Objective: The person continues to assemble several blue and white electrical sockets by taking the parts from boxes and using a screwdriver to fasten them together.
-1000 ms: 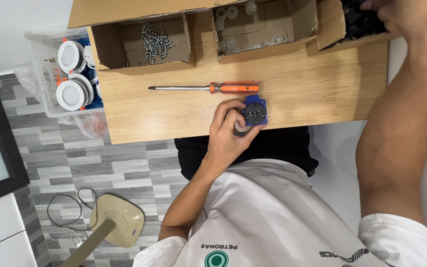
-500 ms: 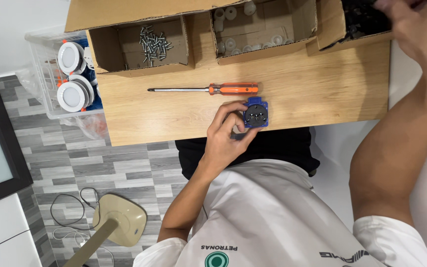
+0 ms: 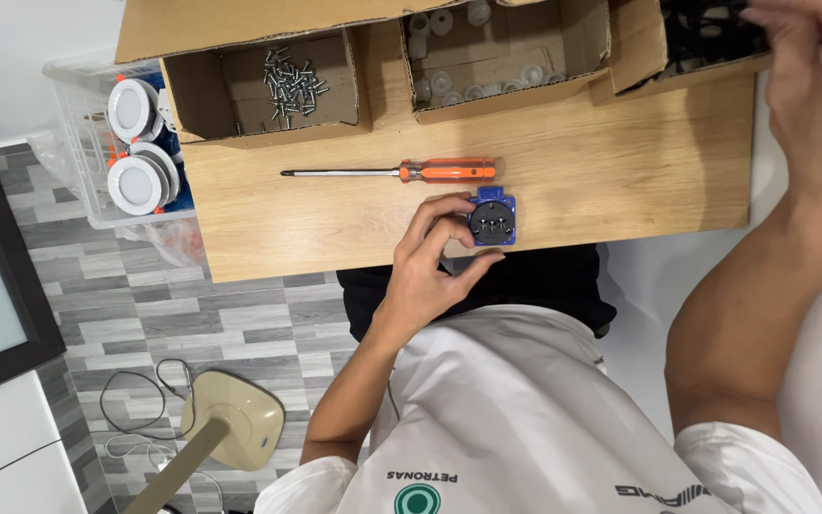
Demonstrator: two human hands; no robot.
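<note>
My left hand (image 3: 427,269) grips a small blue socket part with a black round face (image 3: 492,219) and holds it against the wooden table (image 3: 620,181) near its front edge. Just beyond it lies an orange-handled screwdriver (image 3: 411,172), its tip pointing left. My right hand (image 3: 811,90) is stretched out to the far right, at the cardboard compartment of black parts (image 3: 706,33). It is blurred, and its fingers hide whatever may be in them.
Along the table's back stands a cardboard box with a compartment of screws (image 3: 289,81) and another of white round pieces (image 3: 487,52). To the left, a clear plastic bin (image 3: 83,143) holds round white lamps (image 3: 135,181). A beige lamp base (image 3: 235,419) and cable lie on the floor.
My right hand has drawn back a little toward me from the compartment of black parts. My left hand still holds the blue socket part in the same place.
</note>
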